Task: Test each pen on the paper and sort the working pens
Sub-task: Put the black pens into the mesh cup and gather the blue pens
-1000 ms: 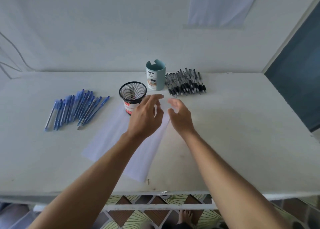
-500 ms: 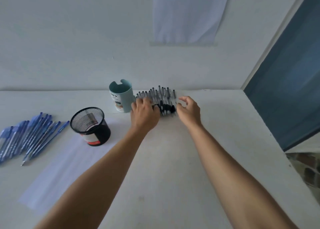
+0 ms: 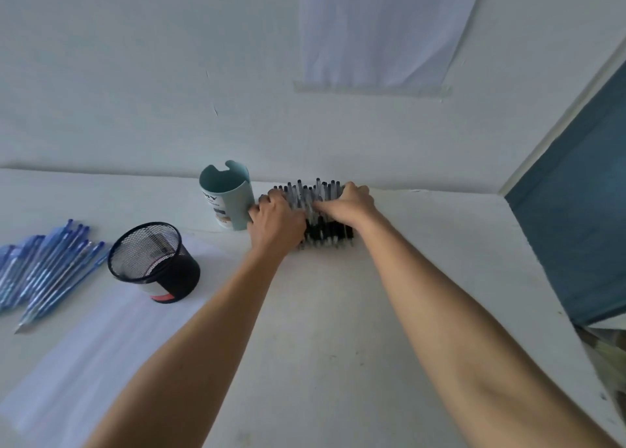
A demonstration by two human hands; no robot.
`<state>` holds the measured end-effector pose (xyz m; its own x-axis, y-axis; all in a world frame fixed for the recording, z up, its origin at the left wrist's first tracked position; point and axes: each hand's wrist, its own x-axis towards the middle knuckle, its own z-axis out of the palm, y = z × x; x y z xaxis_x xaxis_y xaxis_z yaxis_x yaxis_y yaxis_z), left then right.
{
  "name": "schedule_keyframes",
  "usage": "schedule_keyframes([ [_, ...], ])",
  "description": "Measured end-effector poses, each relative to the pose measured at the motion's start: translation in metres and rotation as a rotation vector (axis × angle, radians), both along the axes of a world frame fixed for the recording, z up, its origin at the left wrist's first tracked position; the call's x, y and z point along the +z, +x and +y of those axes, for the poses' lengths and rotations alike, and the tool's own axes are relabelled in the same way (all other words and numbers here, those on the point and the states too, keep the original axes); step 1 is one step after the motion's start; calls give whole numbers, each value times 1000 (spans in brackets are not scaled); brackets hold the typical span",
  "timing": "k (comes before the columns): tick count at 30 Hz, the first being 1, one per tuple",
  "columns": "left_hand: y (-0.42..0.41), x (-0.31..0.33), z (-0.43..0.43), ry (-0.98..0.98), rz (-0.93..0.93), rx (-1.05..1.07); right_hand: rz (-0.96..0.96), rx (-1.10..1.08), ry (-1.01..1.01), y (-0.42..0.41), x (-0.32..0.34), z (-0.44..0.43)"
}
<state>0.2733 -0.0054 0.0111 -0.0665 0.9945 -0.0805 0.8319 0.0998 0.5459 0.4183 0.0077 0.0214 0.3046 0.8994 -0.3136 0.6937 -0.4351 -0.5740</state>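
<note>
A pile of black pens (image 3: 327,233) lies at the back of the white table (image 3: 338,346), near the wall. My left hand (image 3: 276,222) curls over the pile's left side and my right hand (image 3: 347,205) curls over its right and far side, so both grip the bunch between them. Much of the pile is hidden under my fingers. A white sheet of paper (image 3: 84,356) lies at the front left. Several blue pens (image 3: 47,268) lie in a row at the far left.
A teal cup (image 3: 230,196) stands just left of my left hand, touching or nearly touching it. A black mesh cup (image 3: 152,261) stands on the paper's far end. A blue panel (image 3: 582,210) borders the table's right edge, and a sheet (image 3: 382,30) hangs on the wall.
Both hands moved from above the paper to the black pens and closed in on the pile from either side. The view swung right and up.
</note>
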Motion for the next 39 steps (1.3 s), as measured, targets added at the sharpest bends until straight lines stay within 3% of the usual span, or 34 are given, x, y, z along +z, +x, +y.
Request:
schedule_keyframes([
  [10, -2, 16, -1, -63, 132, -18, -106, 93, 4, 3, -2, -14],
  [27, -16, 21, -24, -238, -18, -46, -79, 66, -22, 9, 7, -48],
  [39, -35, 18, -56, -137, -162, 46, -82, 23, 59, -6, 13, -90],
])
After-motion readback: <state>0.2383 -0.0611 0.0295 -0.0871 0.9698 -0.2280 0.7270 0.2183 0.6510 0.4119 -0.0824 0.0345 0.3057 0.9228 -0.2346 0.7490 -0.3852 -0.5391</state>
